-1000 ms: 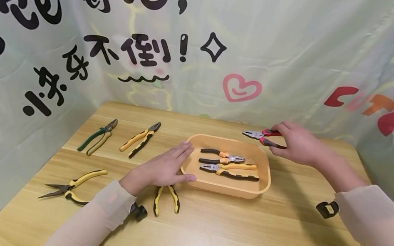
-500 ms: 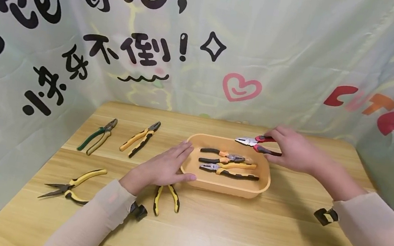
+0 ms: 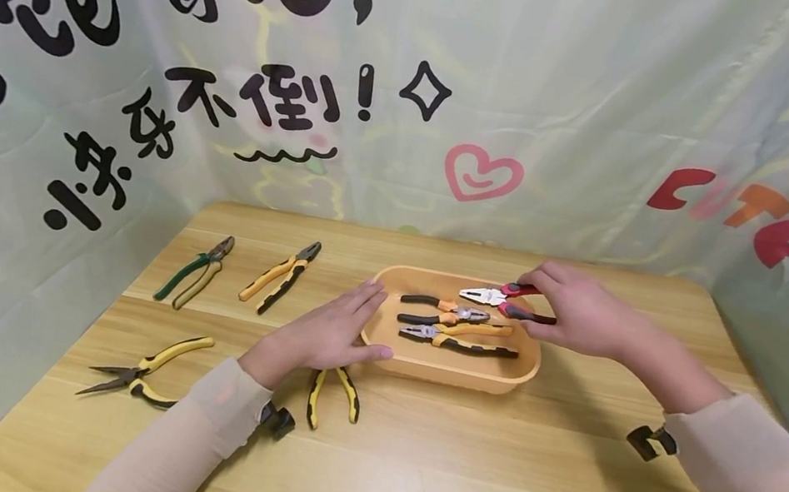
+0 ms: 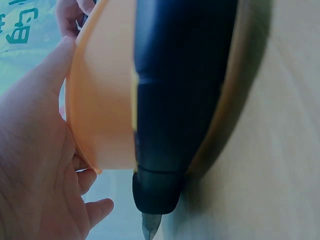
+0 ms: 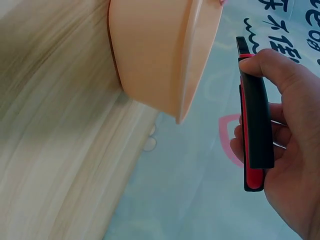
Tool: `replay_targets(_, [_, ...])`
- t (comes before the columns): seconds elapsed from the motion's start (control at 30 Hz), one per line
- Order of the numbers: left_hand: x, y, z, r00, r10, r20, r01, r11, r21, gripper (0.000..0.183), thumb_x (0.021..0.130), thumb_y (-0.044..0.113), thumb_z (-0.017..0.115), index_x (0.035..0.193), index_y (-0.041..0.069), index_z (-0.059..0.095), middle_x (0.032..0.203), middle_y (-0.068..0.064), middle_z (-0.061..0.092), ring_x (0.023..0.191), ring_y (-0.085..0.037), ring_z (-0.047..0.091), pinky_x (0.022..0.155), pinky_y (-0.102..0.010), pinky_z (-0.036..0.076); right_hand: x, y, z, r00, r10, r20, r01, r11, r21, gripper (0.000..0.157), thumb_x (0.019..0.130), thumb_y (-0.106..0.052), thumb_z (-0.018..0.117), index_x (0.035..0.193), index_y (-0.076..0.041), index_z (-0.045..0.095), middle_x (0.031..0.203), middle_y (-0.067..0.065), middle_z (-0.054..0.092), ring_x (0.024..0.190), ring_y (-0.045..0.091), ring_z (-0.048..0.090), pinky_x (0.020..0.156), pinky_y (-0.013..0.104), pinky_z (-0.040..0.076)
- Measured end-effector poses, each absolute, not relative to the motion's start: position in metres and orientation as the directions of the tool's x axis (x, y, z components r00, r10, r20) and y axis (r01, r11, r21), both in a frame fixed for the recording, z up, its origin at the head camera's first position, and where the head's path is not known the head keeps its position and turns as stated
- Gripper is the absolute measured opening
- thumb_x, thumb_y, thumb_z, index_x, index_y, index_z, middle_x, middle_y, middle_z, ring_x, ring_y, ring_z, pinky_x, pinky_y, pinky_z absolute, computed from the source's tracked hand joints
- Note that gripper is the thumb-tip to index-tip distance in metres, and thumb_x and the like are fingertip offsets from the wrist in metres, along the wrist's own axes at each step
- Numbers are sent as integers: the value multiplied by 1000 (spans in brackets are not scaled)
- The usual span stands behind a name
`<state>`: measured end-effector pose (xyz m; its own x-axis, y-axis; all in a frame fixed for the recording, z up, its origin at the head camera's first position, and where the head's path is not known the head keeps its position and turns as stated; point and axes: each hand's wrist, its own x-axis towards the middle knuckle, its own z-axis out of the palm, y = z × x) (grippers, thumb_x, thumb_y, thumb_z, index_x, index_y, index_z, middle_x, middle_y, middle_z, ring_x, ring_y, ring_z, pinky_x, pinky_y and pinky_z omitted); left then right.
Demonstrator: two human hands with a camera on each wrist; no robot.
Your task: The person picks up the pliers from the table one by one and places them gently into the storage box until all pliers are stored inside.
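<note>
My right hand (image 3: 585, 313) grips the red-and-black handles of a pair of combination pliers (image 3: 484, 295), whose silver head points left over the back right of an orange plastic basket (image 3: 452, 376). In the right wrist view those handles (image 5: 257, 125) lie between thumb and fingers, above the basket's rim. My left hand (image 3: 321, 337) rests on the basket's left rim with its fingers extended; in the left wrist view the palm (image 4: 35, 140) lies along that rim. Inside the basket lie orange-and-black pliers (image 3: 441, 316) and yellow-and-black pliers (image 3: 471, 347), both flat.
Green-handled pliers (image 3: 197, 273) and orange-and-black pliers (image 3: 280, 276) lie at the table's back left. Open yellow long-nose pliers (image 3: 142, 370) lie at the front left. Yellow handles of another pair (image 3: 315, 399) stick out below my left hand. Printed cloth (image 3: 571, 119) encloses the table.
My right hand has carried the red-handled pliers left and toward me, from behind the basket's right corner to over its inside. The left hand has stayed on the rim.
</note>
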<state>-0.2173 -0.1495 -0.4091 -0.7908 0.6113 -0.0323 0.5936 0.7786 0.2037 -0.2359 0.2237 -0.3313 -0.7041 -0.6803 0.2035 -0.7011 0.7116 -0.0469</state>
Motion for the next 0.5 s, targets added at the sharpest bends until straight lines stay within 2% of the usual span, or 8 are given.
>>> replay_targets(0.3, [-217, -150, -408, -789, 613, -35, 596, 778, 196, 104, 88, 81, 21, 157, 4, 9, 163, -11, 1, 149, -25, -1, 118, -38, 12, -227, 218, -334, -707, -689, 160, -703, 709, -53, 55, 82, -34, 77, 124, -3, 59, 114, 8, 59, 102, 27, 57, 84, 46, 51])
replay_targets(0.5, [-218, -150, -409, -788, 615, -36, 596, 777, 204, 105, 88, 82, 21, 157, 4, 9, 163, -11, 2, 149, -22, -3, 118, -38, 12, -223, 214, -340, -671, -721, 173, -736, 676, -36, 52, 81, -32, 79, 121, -3, 60, 111, 7, 59, 100, 25, 58, 82, 44, 52])
